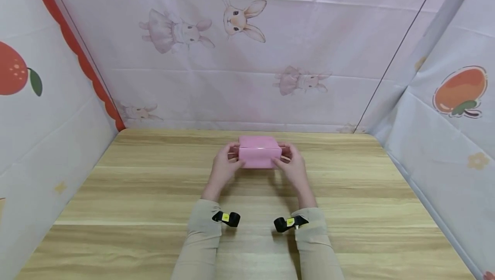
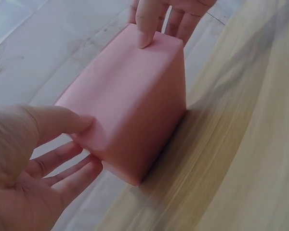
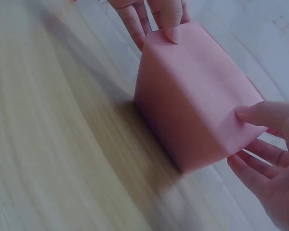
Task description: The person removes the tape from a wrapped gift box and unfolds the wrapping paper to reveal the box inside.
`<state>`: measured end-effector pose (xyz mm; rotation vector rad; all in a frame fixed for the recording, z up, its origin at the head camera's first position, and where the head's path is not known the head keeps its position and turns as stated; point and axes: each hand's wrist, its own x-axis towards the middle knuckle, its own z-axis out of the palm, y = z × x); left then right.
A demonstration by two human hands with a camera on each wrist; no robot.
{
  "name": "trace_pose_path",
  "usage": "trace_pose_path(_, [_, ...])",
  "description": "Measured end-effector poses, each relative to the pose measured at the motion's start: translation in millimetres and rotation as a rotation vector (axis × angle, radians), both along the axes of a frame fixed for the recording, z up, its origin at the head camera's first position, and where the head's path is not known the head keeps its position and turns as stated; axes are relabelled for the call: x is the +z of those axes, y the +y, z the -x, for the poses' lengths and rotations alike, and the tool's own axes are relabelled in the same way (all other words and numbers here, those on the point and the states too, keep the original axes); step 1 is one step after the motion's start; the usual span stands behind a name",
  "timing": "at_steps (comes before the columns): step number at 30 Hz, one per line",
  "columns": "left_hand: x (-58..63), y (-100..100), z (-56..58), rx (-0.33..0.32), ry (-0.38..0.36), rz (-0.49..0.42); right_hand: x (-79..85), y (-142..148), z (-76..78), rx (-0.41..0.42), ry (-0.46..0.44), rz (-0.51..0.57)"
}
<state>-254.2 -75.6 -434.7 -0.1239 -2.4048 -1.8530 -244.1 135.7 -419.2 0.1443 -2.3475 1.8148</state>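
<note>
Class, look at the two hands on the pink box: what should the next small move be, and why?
I'd probably lower the near edge of the pink box evenly to the table: the left hand and right hand hold opposite ends, thumbs on the near face, and the wrist views show its shaded underside, so that edge looks raised.

I'm in a makeshift booth; a creased rabbit-print sheet (image 1: 247,60) backs my wood-grain table (image 1: 147,185); fruit-print sheets (image 1: 448,138) wall both sides.
</note>
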Motion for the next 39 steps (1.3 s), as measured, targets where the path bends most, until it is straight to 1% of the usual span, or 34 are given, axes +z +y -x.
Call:
trace_pose_path(4, [-2.4,1.2,0.5,0.012,0.002,0.035,-19.3,4.9,12.8,-0.007,0.014,-0.065])
trace_pose_path(8, [-1.6,0.8,1.0,0.012,-0.009,0.079,-17.5,7.0,13.1,0.003,0.016,-0.167])
trace_pose_path(12, [-0.8,-0.6,0.5,0.016,-0.024,0.170,-16.9,7.5,13.1,0.024,0.032,-0.301])
trace_pose_path(14, [-1.4,-1.3,0.6,0.016,-0.028,0.218,-17.1,7.4,12.5,0.037,0.042,-0.344])
trace_pose_path(20, [-3.6,-2.2,0.1,0.015,-0.038,0.299,-20.3,6.8,12.4,0.048,0.079,-0.395])
trace_pose_path(23, [-2.3,-3.5,-0.9,0.007,-0.054,0.346,-19.3,7.2,12.2,0.059,0.060,-0.427])
trace_pose_path(27, [3.7,-8.3,-3.9,-0.035,-0.067,0.431,-12.5,10.5,9.3,0.095,0.001,-0.466])
trace_pose_path(30, [9.9,-13.1,-6.7,-0.077,-0.060,0.502,-6.1,14.2,6.1,0.131,-0.037,-0.486])
trace_pose_path(35, [17.8,-18.3,-10.8,-0.124,-0.045,0.606,0.9,19.7,3.0,0.195,-0.047,-0.512])
trace_pose_path(37, [18.7,-19.4,-12.0,-0.121,-0.030,0.634,2.4,21.2,2.2,0.218,-0.041,-0.522])
trace_pose_path(39, [18.1,-19.7,-12.6,-0.097,0.010,0.672,3.2,21.7,1.6,0.227,-0.040,-0.529])
